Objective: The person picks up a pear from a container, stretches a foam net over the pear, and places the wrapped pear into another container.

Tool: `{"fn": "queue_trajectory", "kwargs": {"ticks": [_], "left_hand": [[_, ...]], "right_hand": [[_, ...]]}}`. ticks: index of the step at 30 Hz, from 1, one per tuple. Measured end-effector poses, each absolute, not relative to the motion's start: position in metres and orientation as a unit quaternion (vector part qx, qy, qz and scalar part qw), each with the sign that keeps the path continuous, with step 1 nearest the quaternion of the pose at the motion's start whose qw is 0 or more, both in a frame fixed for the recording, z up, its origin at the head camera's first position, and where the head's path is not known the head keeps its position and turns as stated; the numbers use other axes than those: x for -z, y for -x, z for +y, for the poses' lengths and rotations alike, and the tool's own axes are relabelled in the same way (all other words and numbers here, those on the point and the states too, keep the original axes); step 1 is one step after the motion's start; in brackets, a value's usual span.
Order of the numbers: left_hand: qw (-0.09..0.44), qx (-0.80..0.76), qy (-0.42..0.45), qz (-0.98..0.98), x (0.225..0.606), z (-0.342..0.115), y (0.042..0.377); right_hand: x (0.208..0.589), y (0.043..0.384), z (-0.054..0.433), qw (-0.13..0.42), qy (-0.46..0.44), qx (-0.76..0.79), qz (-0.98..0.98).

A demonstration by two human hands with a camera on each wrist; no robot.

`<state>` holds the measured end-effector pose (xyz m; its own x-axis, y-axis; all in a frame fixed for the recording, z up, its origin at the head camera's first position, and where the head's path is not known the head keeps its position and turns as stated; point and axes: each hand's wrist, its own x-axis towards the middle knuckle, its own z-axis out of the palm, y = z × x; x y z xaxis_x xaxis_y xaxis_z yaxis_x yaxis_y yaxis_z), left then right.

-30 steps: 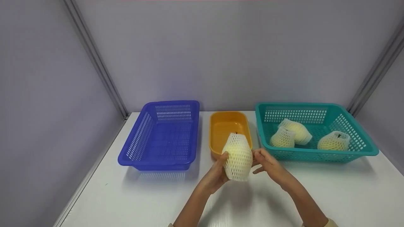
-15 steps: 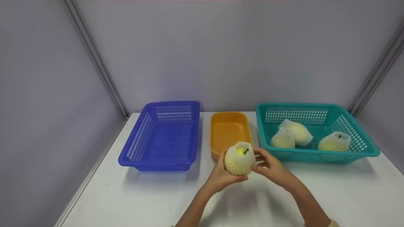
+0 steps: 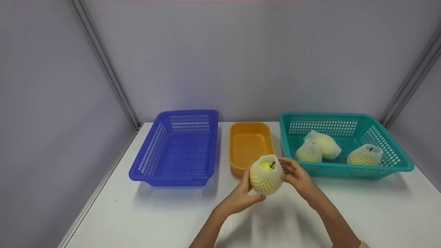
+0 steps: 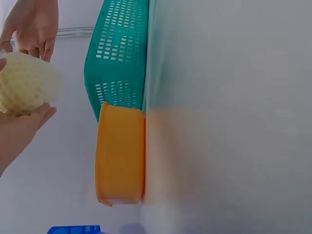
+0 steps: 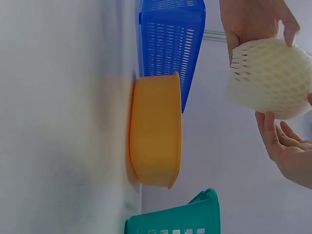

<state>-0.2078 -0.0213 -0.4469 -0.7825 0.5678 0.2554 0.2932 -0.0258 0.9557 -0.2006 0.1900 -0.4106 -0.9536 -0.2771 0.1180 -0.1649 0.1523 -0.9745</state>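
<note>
A yellow fruit with a dark stem, wrapped in a white foam net (image 3: 266, 178), is held above the table in front of the orange tub. My left hand (image 3: 239, 198) grips it from the left, thumb underneath, with the other fingers mostly hidden behind it. At the fruit's right side, my right hand (image 3: 299, 179) touches the net with its thumb and fingertips, the fingers loosely spread. The net's top gapes around the stem. In the right wrist view, the fruit (image 5: 273, 78) sits between both hands, my right hand (image 5: 287, 151) below it.
A purple-blue basket (image 3: 215, 151) stands on the left, an orange tub (image 3: 231, 151) in the middle and a teal basket (image 3: 344, 166) on the right. Inside the teal basket lie three net-wrapped fruits (image 3: 365, 155). Grey walls (image 3: 241, 62) enclose the white table (image 3: 165, 220).
The fruit has turned so its stem end faces the head camera, and it has shifted slightly right. My left thumb has gone from its front to beneath it.
</note>
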Motion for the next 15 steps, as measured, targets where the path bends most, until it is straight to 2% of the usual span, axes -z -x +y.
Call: {"fn": "queue_trajectory", "kwargs": {"ticks": [6, 15], "left_hand": [[0.159, -0.712, -0.279, 0.624, 0.443, -0.021, 0.207], [0.153, -0.706, -0.209, 0.659, 0.447, -0.008, 0.206]], "right_hand": [[0.408, 0.205, 0.19, 0.022, 0.079, 0.665, 0.742], [0.415, 0.205, 0.187, 0.022, 0.093, 0.634, 0.767]]}}
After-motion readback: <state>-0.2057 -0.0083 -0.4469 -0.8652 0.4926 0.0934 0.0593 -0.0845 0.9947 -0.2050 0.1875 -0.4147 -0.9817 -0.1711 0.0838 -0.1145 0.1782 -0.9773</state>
